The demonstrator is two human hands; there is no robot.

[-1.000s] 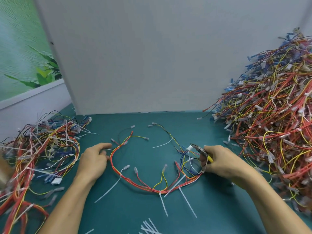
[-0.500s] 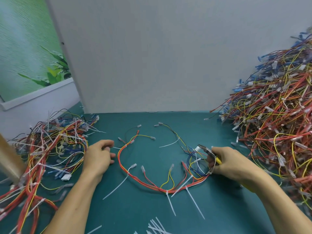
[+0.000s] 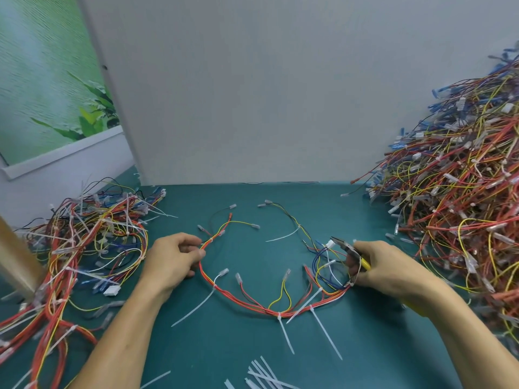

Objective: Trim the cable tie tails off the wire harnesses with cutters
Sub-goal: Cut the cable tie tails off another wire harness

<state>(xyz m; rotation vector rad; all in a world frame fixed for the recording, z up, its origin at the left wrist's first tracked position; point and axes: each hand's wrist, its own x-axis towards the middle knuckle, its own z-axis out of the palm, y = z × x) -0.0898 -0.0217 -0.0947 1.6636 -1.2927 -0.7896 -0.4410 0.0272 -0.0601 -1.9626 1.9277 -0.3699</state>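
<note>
A wire harness (image 3: pixel 252 306) of red, orange, yellow and blue wires lies curved like a U on the green table. Several white cable tie tails stick out of it, such as one tail (image 3: pixel 193 307) at the left and another tail (image 3: pixel 325 335) at the right. My left hand (image 3: pixel 172 259) pinches the harness's left limb between thumb and fingers. My right hand (image 3: pixel 379 265) holds yellow-handled cutters (image 3: pixel 349 251), jaws pointing left over the harness's right end, and its fingers also touch the wires there.
A large heap of harnesses (image 3: pixel 463 197) fills the right side. A smaller pile of harnesses (image 3: pixel 84 248) with long tie tails lies at the left, beside a brown object (image 3: pixel 14 256). Cut tie tails (image 3: pixel 261 377) lie near the front edge. A grey panel (image 3: pixel 266 94) stands behind.
My left hand has closed its fingers on the harness's left limb; before it rested beside it. The right hand with the cutters has stayed at the harness's right end.
</note>
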